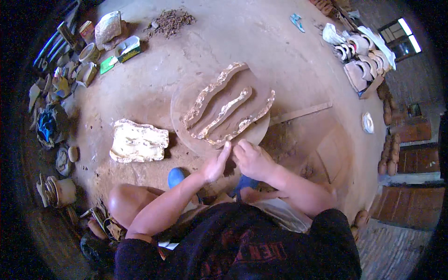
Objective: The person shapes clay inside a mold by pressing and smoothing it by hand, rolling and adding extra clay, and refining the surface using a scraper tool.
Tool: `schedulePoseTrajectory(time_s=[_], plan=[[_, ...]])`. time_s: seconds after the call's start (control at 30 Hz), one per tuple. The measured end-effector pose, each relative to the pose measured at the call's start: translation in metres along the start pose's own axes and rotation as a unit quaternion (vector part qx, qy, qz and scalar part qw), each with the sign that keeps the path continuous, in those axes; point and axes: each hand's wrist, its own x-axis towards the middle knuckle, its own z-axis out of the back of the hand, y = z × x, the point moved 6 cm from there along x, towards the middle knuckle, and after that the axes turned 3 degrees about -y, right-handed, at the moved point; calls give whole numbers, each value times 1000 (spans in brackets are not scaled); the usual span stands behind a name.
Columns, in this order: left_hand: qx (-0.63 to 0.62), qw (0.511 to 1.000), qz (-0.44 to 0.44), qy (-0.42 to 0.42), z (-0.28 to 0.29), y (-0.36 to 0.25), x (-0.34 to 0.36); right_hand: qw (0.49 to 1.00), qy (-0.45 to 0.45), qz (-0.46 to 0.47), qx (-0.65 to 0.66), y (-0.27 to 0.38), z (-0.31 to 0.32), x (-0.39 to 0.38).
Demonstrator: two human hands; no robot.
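A plaster mould (204, 101) with ragged whitish edges and brown hollows lies on a round board (182, 133) in front of me. At its near edge, my left hand (216, 164) points its thumb up toward the rim; its other fingers are mostly hidden. Close beside it on the right is my right hand (254, 161), its fingers curled in; whatever is in them, if anything, is out of sight. Left of the board, a second whitish plaster piece (139, 141) with a rough outline rests on the floor.
A wooden strip (301, 112) runs right from the board. Broken curved pieces (368, 63) are stacked at the far right. A crumbly brown heap (172, 22) lies at the back, near a green-and-white box (128, 49). Buckets and clutter line the left side, including a pale bucket (64, 192).
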Motion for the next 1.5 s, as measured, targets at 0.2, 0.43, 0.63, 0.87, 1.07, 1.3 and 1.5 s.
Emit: schedulePoseTrajectory(time_s=[0.2,0.43,0.63,0.87,1.07,1.3,1.5], plan=[[-47,992,16,114,10,-24,-4,962,-113,-129,211,5,6,-4],[-86,991,17,103,2,-15,-8,985,-74,-109,111,-7,13,-1],[-80,972,66,212,-6,-13,-14,996,72,-51,-4,-6,-8,-2],[-70,987,-52,132,18,-12,1,972,-53,-107,203,-13,9,20],[80,952,-243,-166,54,-29,29,891,-84,-267,357,-54,-5,29],[12,903,-254,-346,132,17,77,634,-170,-408,634,-94,4,6],[35,896,-232,-376,103,26,68,640,-161,-423,621,-119,5,-8]])
